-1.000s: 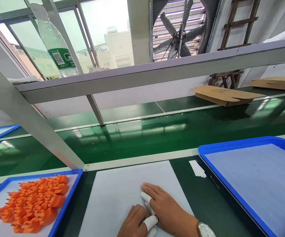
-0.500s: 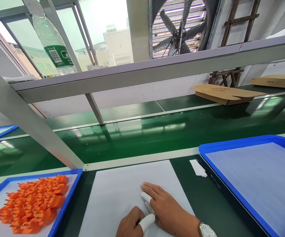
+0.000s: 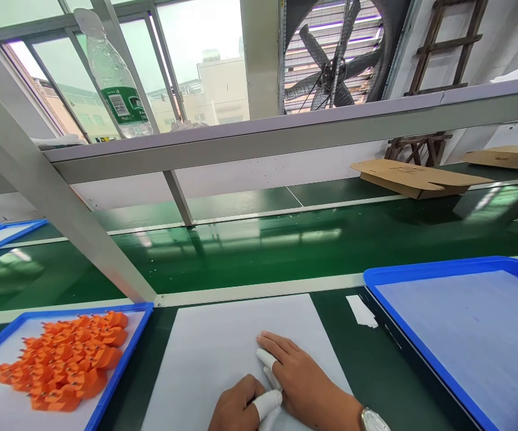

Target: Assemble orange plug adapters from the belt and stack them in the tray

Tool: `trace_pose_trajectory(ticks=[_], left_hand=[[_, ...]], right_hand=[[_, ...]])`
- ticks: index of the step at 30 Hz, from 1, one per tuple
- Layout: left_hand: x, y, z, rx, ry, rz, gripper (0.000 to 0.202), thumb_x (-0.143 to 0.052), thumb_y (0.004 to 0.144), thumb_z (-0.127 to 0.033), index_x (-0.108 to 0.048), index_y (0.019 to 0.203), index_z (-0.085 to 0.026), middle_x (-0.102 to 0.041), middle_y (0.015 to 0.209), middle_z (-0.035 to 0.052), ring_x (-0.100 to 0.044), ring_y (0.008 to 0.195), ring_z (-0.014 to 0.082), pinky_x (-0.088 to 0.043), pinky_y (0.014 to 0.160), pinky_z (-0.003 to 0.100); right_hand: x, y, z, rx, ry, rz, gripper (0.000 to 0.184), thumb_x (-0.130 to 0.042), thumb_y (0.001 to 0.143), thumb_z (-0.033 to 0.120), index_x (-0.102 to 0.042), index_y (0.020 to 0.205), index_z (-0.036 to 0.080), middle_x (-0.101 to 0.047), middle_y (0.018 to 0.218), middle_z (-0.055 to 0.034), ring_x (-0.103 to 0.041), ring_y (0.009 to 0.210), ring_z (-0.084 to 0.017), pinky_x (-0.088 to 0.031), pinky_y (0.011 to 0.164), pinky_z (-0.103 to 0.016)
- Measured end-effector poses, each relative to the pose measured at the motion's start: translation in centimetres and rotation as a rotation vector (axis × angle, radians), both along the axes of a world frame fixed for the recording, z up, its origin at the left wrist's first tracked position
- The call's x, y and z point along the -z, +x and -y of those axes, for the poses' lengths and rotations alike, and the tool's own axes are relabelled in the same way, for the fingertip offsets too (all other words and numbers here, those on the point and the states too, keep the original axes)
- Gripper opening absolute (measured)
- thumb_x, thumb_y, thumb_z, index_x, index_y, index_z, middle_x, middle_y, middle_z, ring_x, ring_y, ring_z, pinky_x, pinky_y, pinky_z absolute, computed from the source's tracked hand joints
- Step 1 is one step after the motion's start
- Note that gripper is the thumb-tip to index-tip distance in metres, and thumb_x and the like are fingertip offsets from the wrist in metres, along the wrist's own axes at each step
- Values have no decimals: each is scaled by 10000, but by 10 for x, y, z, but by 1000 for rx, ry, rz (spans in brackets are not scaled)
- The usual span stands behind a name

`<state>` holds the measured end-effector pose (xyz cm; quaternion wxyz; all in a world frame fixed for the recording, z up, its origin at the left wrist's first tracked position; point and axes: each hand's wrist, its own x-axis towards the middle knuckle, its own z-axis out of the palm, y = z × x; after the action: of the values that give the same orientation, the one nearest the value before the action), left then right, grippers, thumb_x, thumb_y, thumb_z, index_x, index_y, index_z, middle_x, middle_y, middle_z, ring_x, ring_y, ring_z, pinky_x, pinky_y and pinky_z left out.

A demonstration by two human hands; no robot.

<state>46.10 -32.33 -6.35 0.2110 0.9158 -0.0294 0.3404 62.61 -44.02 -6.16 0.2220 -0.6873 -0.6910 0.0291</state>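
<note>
Both my hands meet over a white sheet [image 3: 209, 341] on the dark green table. My left hand [image 3: 237, 404] is closed, its fingers curled under and its thumb in a white finger cot [image 3: 267, 404] pointing at the right hand. What it may hold is hidden. My right hand [image 3: 297, 374] rests on the sheet with its fingers stretched out to the upper left. White cots cover its index finger [image 3: 266, 358] and what looks like its thumb, which lies close against the left thumb. A wristwatch [image 3: 374, 420] is on the right wrist.
On the left, a blue tray [image 3: 126, 353] bears many small orange pieces [image 3: 67, 362]. Another blue tray [image 3: 429, 272], lined with white, stands right. Beside it lies a white scrap [image 3: 362, 311]. Behind run a green surface [image 3: 259, 248], a shelf beam [image 3: 259, 140] with a bottle [image 3: 121, 90], and cardboard [image 3: 414, 173].
The view has tilted up and turned slightly, so the surroundings sit a little lower and to the right. My hands keep nearly the same pose on the sheet.
</note>
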Motion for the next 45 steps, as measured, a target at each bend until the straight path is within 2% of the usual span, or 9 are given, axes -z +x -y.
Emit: trace_pose_trajectory(ticks=[3, 7, 14, 19, 24, 32, 39, 42, 45], left_hand=[[-10, 5, 1, 68, 104, 102, 173, -490, 966, -154, -652, 1026, -160, -584, 702, 42, -509, 580, 137, -399, 478, 215], [-18, 7, 0, 111, 109, 52, 207, -484, 962, -145, -642, 1096, -151, -630, 736, 62, -558, 605, 154, -450, 504, 234], [-11, 7, -2, 105, 118, 36, 228, -464, 950, -151, -638, 1097, -161, -640, 754, 67, -581, 611, 164, -480, 508, 245], [-11, 7, -4, 116, 115, 25, 201, -458, 952, -143, -630, 1055, -157, -640, 760, 69, -575, 611, 159, -464, 509, 238], [-9, 6, -5, 141, 135, -10, 236, -433, 997, -199, -627, 1119, -146, -628, 744, 72, -566, 605, 164, -457, 499, 243], [-16, 6, -4, 162, 164, -30, 262, -391, 1024, -210, -630, 1106, -142, -641, 756, 76, -585, 614, 161, -472, 503, 240], [10, 8, -3, 77, 123, 50, 178, -473, 976, -204, -558, 821, -193, -590, 706, 36, -530, 581, 139, -400, 481, 235], [16, 8, -4, 86, 116, 43, 187, -495, 968, -219, -519, 784, -195, -597, 740, 43, -547, 612, 140, -399, 485, 233], [15, 9, -4, 109, 92, 36, 173, -499, 978, -242, -521, 814, -191, -615, 781, 52, -571, 648, 140, -430, 510, 228]], right_hand=[[4, -1, -2, 13, 38, 10, 453, -504, 868, 46, -651, 1291, 110, -490, 1531, -136, -399, 1451, -299, -413, 1179, -475], [7, -1, -3, 7, 65, 12, 444, -518, 860, 41, -668, 1272, 115, -507, 1515, -142, -409, 1445, -299, -415, 1177, -477], [4, -1, -1, 12, 67, 0, 326, -563, 879, 86, -722, 1162, 114, -516, 1509, -138, -404, 1447, -284, -394, 1195, -447], [9, 0, -2, 16, 95, 12, 305, -569, 883, 92, -723, 1145, 124, -507, 1519, -124, -390, 1454, -277, -387, 1199, -442], [12, 0, -1, 15, 118, 15, 258, -569, 902, 126, -734, 1101, 130, -509, 1518, -116, -394, 1451, -273, -395, 1192, -433], [8, 0, -1, 24, 103, 20, 232, -574, 913, 132, -751, 1063, 124, -508, 1518, -127, -407, 1446, -287, -404, 1186, -441], [8, 0, 1, 7, 81, 68, 220, -548, 916, 114, -758, 983, 105, -471, 1543, -146, -387, 1458, -303, -382, 1200, -444], [7, 0, 1, 1, 75, 80, 214, -544, 918, 119, -755, 947, 102, -469, 1544, -151, -387, 1458, -307, -383, 1198, -442], [6, 0, 1, 2, 72, 79, 219, -543, 931, 139, -756, 966, 108, -463, 1550, -143, -388, 1458, -304, -382, 1199, -439]])
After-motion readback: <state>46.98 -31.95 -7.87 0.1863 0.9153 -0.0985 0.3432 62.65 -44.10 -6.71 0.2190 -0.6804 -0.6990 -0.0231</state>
